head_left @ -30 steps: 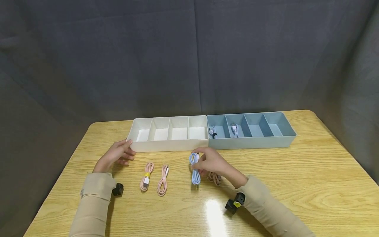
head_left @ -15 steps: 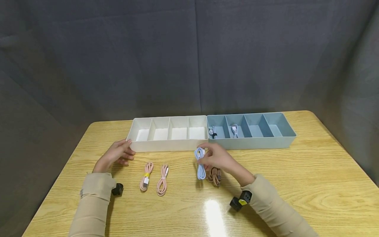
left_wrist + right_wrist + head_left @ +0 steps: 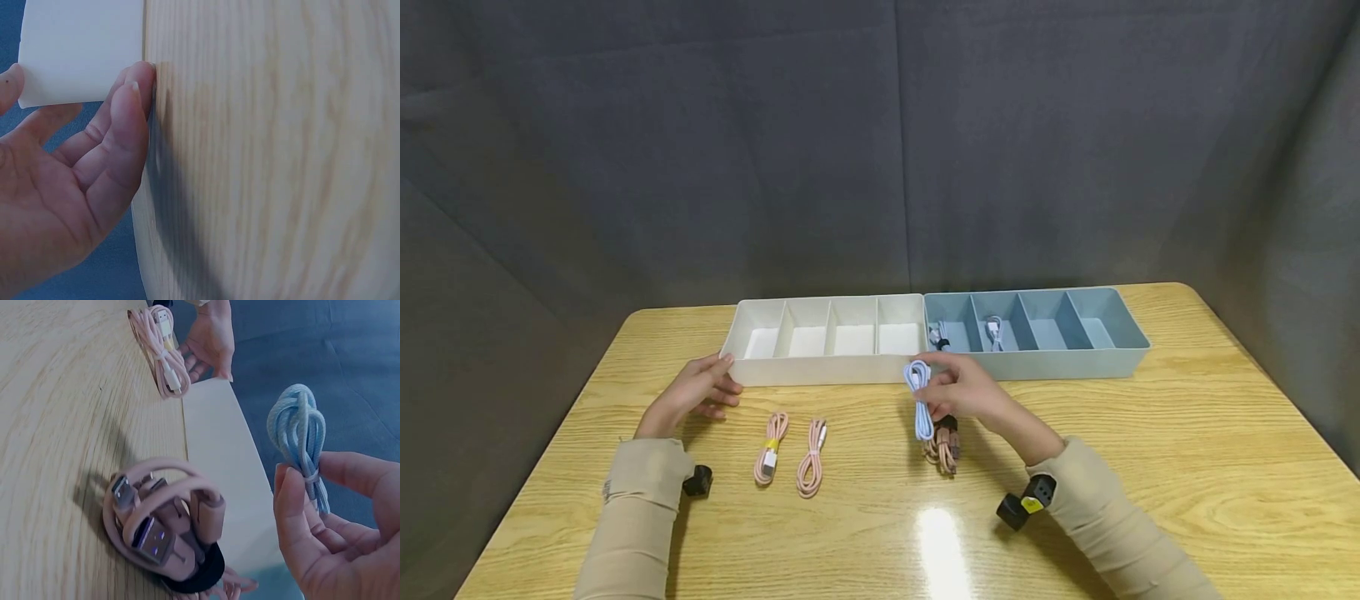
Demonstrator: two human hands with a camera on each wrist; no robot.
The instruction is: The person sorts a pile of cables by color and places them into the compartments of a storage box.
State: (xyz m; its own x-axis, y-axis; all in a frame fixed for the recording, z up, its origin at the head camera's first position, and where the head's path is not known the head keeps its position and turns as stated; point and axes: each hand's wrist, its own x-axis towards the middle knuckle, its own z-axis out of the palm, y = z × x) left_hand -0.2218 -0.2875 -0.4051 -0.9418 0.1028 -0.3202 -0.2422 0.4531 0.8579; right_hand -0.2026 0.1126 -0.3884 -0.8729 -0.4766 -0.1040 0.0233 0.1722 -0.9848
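Observation:
My right hand [image 3: 958,390] pinches a coiled light-blue cable [image 3: 919,398], lifted off the table just in front of where the white tray [image 3: 820,369] meets the blue tray [image 3: 1037,360]. In the right wrist view the blue cable [image 3: 301,439] hangs from my fingers [image 3: 294,519] above a pink bundled cable [image 3: 167,522]. That pink bundle [image 3: 945,442] lies on the table under the hand. My left hand [image 3: 700,390] rests open against the white tray's left front corner [image 3: 81,53].
Two pink coiled cables [image 3: 771,447] [image 3: 812,456] lie on the wooden table [image 3: 1150,467] between my hands. The blue tray's two left compartments each hold a cable [image 3: 938,335] [image 3: 995,329]. The white tray's compartments look bare. A dark curtain [image 3: 880,142] stands behind.
My right hand has lifted the blue cable and carried it right and toward the trays, uncovering the pink bundle beneath. The left hand has stayed put.

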